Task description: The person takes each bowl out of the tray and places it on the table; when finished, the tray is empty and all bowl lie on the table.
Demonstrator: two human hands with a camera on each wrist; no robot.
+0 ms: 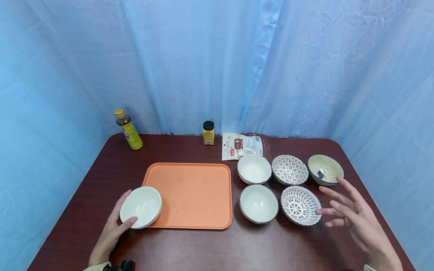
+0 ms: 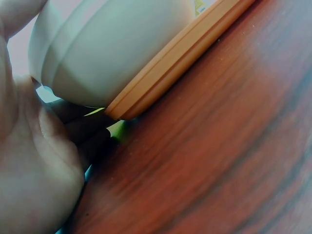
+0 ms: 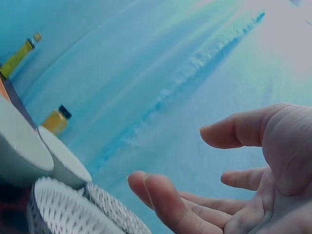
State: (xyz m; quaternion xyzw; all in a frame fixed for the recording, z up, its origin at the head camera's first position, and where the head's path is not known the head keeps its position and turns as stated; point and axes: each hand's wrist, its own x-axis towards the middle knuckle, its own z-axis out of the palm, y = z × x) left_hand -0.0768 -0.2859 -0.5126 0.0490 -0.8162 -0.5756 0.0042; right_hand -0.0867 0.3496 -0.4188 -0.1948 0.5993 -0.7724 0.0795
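Note:
My left hand (image 1: 112,229) grips a plain white bowl (image 1: 141,207), thumb over the near rim and fingers along its outer left side. The bowl overlaps the left front corner of an orange tray (image 1: 193,195). In the left wrist view the bowl's side (image 2: 117,44) is close to the tray's edge (image 2: 165,68); whether it rests there I cannot tell. My right hand (image 1: 359,218) holds nothing, its fingers spread and loosely bent. It hovers beside a white bowl with a dark petal pattern (image 1: 301,205) and a greenish speckled bowl (image 1: 325,170).
Two white-lined bowls, one behind (image 1: 254,169) and one in front (image 1: 259,204), stand right of the tray. Beside them is a grid-patterned bowl (image 1: 289,170). Farther back are a yellow-labelled bottle (image 1: 130,131), a black-lidded jar (image 1: 208,133) and a packet (image 1: 242,146). Blue curtains (image 1: 203,67) surround the table.

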